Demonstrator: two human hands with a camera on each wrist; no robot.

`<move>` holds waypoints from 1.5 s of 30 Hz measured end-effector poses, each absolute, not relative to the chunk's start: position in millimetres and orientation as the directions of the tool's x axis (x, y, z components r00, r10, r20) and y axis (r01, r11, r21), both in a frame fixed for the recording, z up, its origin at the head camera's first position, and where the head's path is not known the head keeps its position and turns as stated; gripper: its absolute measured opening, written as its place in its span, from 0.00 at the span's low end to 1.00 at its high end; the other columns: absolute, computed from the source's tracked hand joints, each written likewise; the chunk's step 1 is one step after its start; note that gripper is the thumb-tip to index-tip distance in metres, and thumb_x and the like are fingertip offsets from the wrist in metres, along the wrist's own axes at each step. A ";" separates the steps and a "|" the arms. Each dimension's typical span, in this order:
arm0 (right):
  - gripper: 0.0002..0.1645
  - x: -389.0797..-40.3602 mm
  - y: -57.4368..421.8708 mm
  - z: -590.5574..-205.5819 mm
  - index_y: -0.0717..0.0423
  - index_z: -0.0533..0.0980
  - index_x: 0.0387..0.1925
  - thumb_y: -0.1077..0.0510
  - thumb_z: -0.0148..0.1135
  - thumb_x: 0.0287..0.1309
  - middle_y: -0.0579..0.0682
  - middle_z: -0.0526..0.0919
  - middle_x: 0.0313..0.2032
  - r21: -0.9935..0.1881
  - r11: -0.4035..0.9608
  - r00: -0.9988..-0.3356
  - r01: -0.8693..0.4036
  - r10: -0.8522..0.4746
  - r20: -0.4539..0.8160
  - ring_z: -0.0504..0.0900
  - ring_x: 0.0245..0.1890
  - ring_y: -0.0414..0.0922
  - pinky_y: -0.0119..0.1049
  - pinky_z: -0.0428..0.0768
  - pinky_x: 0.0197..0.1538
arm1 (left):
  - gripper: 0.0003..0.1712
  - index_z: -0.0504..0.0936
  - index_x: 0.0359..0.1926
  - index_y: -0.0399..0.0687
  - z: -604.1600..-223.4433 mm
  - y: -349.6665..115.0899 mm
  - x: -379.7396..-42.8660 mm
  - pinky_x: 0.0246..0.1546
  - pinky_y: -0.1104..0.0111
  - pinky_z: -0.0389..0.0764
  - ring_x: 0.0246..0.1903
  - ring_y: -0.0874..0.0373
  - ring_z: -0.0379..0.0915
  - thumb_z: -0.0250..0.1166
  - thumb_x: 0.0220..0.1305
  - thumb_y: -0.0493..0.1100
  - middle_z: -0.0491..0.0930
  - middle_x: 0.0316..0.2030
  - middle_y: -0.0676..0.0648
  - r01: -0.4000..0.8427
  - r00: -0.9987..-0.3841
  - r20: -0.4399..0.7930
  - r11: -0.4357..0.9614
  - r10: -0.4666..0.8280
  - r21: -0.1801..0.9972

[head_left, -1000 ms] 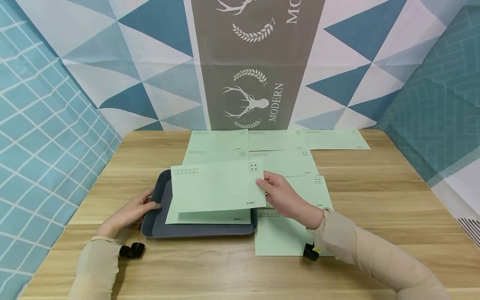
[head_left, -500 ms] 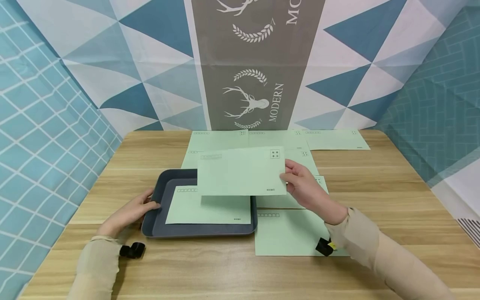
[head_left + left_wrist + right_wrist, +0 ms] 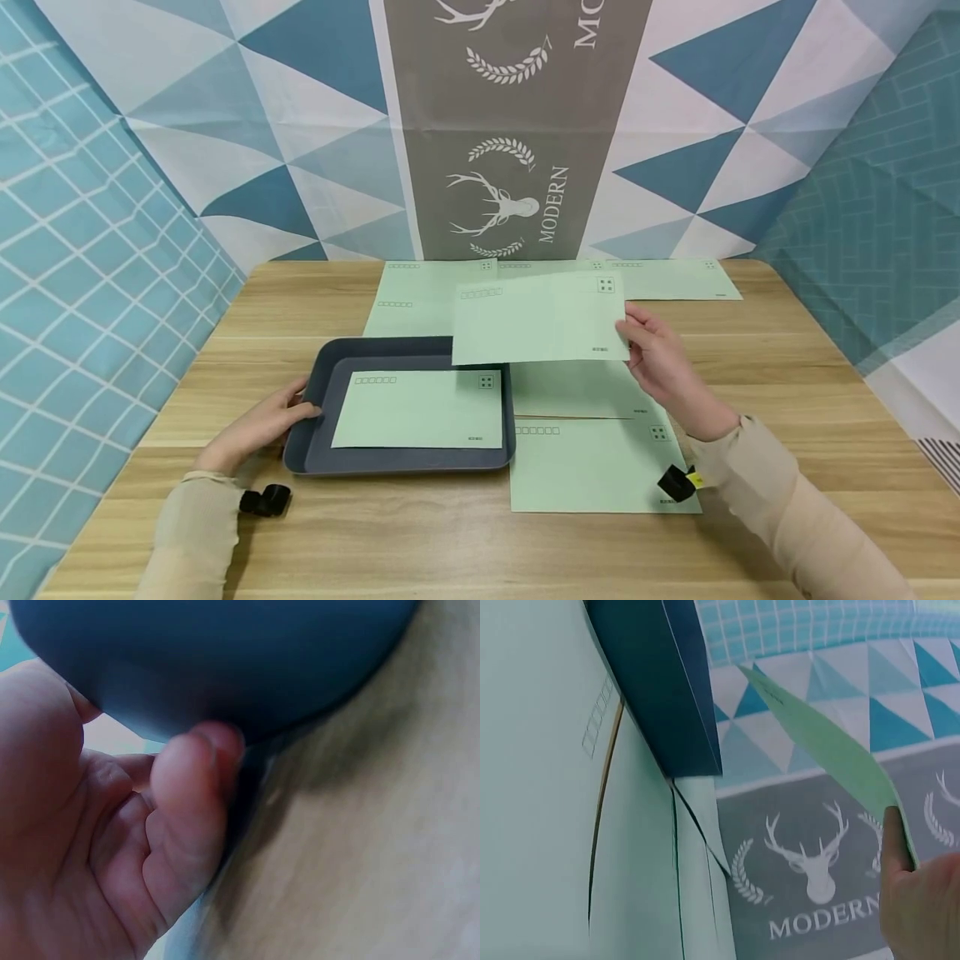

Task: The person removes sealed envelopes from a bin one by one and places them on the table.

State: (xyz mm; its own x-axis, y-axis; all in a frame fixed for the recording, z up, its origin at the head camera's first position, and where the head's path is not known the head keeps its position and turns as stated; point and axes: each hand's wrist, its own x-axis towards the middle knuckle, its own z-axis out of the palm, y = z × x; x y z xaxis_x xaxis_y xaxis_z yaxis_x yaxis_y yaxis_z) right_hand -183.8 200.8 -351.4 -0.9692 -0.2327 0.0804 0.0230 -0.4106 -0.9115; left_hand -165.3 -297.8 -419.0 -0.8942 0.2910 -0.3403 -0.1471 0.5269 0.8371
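Observation:
A pale green envelope [image 3: 540,321] hangs in the air over the table, its right edge pinched by my right hand [image 3: 667,358]. In the right wrist view this envelope [image 3: 821,746] is seen nearly edge-on, bent slightly, with thumb [image 3: 892,840] against it. My left hand [image 3: 258,425] holds the left end of a dark grey tray [image 3: 420,461], thumb over the rim. The left wrist view shows curled fingers [image 3: 184,802] under the tray's outer wall [image 3: 225,660]. Another green envelope [image 3: 416,412] lies flat inside the tray.
More green envelopes lie in rows on the wooden table [image 3: 300,533], behind and right of the tray, including one at the back right [image 3: 675,281] and one at the front [image 3: 592,467]. A patterned backdrop [image 3: 495,125] rises behind the table.
My right hand has carried its envelope rightward and away from me, from over the tray to over the laid-out envelopes. The envelope in the tray is uncovered now. My left hand stays put.

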 end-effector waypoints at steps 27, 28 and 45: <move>0.34 -201.2 298.3 -370.0 0.46 0.44 0.69 0.60 0.43 0.66 0.47 0.78 0.37 -0.738 -0.660 -0.989 0.140 -0.062 -0.132 0.71 0.23 0.42 0.27 0.60 0.20 | 0.37 0.44 0.69 0.39 -423.0 -299.4 -163.9 0.33 0.63 0.79 0.37 0.53 0.77 0.51 0.66 0.43 0.65 0.54 0.26 -0.126 -0.897 -0.321 0.520 0.304 0.845; 0.32 -202.2 301.5 -371.2 0.46 0.47 0.68 0.60 0.43 0.66 0.47 0.78 0.38 -0.724 -0.677 -0.989 0.136 -0.052 -0.137 0.71 0.24 0.42 0.28 0.61 0.21 | 0.37 0.44 0.69 0.39 -423.3 -299.7 -163.9 0.32 0.63 0.79 0.37 0.53 0.77 0.51 0.65 0.43 0.66 0.54 0.26 -0.130 -0.896 -0.323 0.518 0.303 0.846; 0.15 -222.2 366.2 -393.5 0.59 0.75 0.43 0.60 0.42 0.66 0.54 0.78 0.35 -0.463 -0.881 -0.959 0.093 0.045 -0.279 0.74 0.33 0.45 0.36 0.75 0.35 | 0.40 0.41 0.70 0.40 -421.4 -298.8 -164.5 0.33 0.65 0.78 0.39 0.53 0.76 0.52 0.66 0.45 0.60 0.58 0.24 -0.110 -0.900 -0.317 0.547 0.299 0.830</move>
